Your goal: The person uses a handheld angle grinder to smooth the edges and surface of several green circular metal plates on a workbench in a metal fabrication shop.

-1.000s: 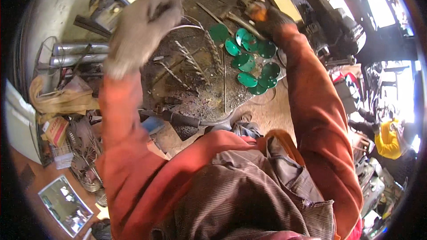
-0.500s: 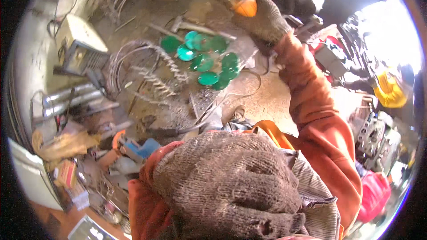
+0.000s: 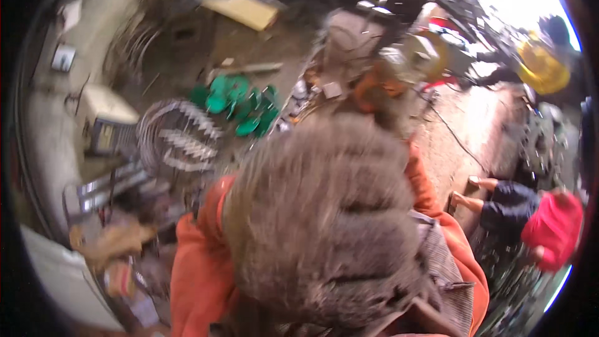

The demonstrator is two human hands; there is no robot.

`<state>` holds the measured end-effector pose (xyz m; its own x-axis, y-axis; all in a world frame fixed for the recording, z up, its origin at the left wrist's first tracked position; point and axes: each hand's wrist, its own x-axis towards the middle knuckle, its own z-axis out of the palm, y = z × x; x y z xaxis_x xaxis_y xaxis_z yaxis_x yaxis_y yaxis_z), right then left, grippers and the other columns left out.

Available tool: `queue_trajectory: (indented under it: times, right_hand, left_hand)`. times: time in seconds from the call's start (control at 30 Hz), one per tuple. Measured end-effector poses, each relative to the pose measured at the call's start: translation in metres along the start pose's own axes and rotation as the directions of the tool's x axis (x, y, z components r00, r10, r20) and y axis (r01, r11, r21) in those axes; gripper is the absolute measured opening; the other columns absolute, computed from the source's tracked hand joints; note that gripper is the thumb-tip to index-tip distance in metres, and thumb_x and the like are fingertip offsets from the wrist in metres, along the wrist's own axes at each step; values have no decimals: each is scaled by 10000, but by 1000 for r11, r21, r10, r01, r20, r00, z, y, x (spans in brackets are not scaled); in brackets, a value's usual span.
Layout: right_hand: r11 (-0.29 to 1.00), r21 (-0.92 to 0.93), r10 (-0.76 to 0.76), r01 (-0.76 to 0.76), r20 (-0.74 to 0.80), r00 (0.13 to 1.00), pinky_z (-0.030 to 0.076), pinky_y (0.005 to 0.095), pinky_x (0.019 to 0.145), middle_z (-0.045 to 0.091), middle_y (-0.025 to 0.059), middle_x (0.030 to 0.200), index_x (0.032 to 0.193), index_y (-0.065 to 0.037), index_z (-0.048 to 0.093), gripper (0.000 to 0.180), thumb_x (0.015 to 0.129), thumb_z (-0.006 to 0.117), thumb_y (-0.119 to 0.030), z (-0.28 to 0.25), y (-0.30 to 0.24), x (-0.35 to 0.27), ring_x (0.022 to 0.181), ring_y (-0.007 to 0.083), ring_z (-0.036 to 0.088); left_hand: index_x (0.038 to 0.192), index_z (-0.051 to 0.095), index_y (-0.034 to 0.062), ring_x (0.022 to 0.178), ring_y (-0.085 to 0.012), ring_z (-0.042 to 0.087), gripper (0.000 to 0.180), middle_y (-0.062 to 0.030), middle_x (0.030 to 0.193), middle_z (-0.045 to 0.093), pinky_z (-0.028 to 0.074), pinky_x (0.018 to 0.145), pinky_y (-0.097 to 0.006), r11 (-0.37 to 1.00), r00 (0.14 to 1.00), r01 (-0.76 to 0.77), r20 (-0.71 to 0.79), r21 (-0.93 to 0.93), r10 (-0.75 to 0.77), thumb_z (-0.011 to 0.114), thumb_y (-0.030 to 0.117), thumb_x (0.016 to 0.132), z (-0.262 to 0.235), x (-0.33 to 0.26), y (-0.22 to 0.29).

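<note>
My left hand (image 3: 324, 218), in a worn brown knit glove, fills the middle of the view close to the camera. Its fingers are bent together toward the right, and whatever lies under them is hidden. Beyond it, my gloved right hand (image 3: 394, 117) is smeared by motion. That hand is closed around an orange power tool with a grey head, which looks like an angle grinder (image 3: 380, 87). A round tan shape at the tool's far end is too blurred to make out.
Several green discs (image 3: 234, 97) lie on the floor, left of a raised edge. Coiled wire and spiral metal pieces (image 3: 187, 140) lie nearer the wall beside a boxy machine (image 3: 112, 115). A person in a red top (image 3: 552, 228) is at right. A cable (image 3: 458, 140) crosses the floor.
The view has swung right. My right hand has come back nearer with the orange tool, its forearm now mostly hidden behind my left hand. A person in red now shows more fully.
</note>
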<state>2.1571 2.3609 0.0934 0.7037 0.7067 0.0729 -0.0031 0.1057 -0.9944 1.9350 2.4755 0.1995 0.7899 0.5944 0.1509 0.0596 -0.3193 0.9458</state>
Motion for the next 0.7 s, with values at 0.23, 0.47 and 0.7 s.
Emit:
queue_trajectory:
  times: [0.23, 0.47, 0.7]
  right_hand:
    - [799, 593, -136, 102, 11, 991, 492, 497, 1066, 593, 173, 1307, 1366, -15, 547, 522, 919, 740, -205, 19, -22, -1, 1206, 303, 598]
    - [780, 549, -330, 300, -47, 943, 526, 567, 1047, 667, 274, 1202, 1320, 71, 558, 661, 933, 623, -462, 23, -126, 18, 1100, 441, 676]
    - [811, 206, -475, 547, -314, 822, 523, 555, 1058, 628, 261, 1207, 1303, 75, 531, 670, 883, 649, -433, -50, -158, 36, 1074, 410, 671]
  left_hand:
    - [1319, 639, 3, 1174, -335, 645, 752, -185, 1267, 676, 502, 1039, -418, 986, 987, -157, -35, 62, 159, 798, 537, 814, -57, -33, 65]
    - [1440, 537, 17, 1324, -368, 553, 853, -212, 1420, 574, 429, 1142, -445, 550, 946, -122, -72, 826, 317, 822, 491, 790, -65, -49, 7]
    - [820, 658, 45, 850, -326, 698, 249, -166, 888, 699, 561, 771, -406, 945, 734, 281, -672, 166, -100, 761, 268, 863, -120, 15, -101]
